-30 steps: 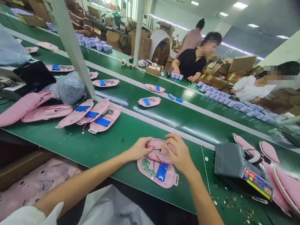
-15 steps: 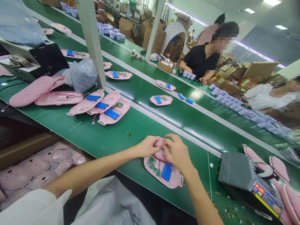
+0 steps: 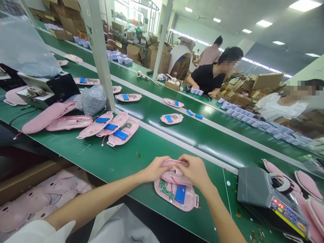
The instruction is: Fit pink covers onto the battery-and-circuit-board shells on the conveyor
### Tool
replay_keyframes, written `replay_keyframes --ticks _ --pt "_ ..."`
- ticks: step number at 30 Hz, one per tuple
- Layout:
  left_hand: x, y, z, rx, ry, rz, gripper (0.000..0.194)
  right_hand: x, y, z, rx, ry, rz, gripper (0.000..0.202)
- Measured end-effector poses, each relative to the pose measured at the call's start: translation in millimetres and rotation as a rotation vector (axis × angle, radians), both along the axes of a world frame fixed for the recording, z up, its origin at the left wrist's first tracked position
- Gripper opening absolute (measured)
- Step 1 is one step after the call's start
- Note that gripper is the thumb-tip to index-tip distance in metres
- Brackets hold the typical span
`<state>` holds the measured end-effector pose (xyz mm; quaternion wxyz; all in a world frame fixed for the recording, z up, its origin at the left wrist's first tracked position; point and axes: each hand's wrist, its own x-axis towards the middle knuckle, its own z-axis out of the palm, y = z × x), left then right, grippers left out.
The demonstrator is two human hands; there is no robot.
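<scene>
Both hands grip a small pink plastic shell piece [image 3: 167,177], tilted so that its inner side faces me. My left hand [image 3: 157,168] has its fingers closed on the left edge. On the other side, my right hand [image 3: 196,169] pinches the piece with fingertips near its upper middle. Just below it, a larger open pink shell [image 3: 187,206] lies on the green table, holding a blue battery [image 3: 180,194] and a green circuit board [image 3: 164,189]. Red wires run between the board area and the upper piece, which partly covers the open shell.
Several open pink shells with batteries [image 3: 120,135] lie to the left by a metal post [image 3: 101,60]. At right stands a grey tape dispenser [image 3: 258,187]. A box of pink covers [image 3: 48,189] is below left. People sit across the conveyor [image 3: 141,111].
The view has tilted up and shifted. My hands have turned the pink piece to show more of its inside, and my right fingers have moved along its upper edge.
</scene>
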<state>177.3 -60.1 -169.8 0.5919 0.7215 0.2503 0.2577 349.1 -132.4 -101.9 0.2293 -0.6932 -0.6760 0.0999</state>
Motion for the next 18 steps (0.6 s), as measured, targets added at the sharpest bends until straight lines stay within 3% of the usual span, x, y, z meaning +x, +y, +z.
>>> replay_keyframes --ticks 2,5,7,9,11,12,14,16,18 --pt "-7 -2 0.3 0.037 0.001 -0.019 0.02 -9 -23 -9.1 0.26 -0.077 0.077 0.015" --pt "-24 0 6.2 0.165 0.012 -0.222 0.03 -20 -63 -33.9 0.504 -0.192 0.174 0.018" --pt "-37 3 16.3 0.266 0.052 -0.414 0.052 -23 -81 -51.2 0.388 -0.23 0.211 0.007" --pt "-46 5 31.2 0.328 0.123 -0.549 0.077 -24 -87 -62.0 0.094 -0.255 0.185 0.046" --pt "-47 8 48.6 0.352 0.21 -0.604 0.08 -24 -83 -64.3 -0.22 -0.243 0.128 0.093" --pt "-44 12 57.3 0.359 0.253 -0.607 0.072 -24 -79 -63.0 -0.331 -0.223 0.111 0.107" --pt "-31 28 72.6 0.368 0.319 -0.563 0.051 -19 -71 -58.2 -0.438 -0.184 0.105 0.111" --pt "-9 58 83.6 0.399 0.368 -0.407 0.035 -5 -63 -53.1 -0.412 -0.157 0.065 0.107" --pt "19 102 90.7 0.429 0.411 -0.167 0.027 22 -48 -48.1 -0.265 -0.135 -0.041 0.102"
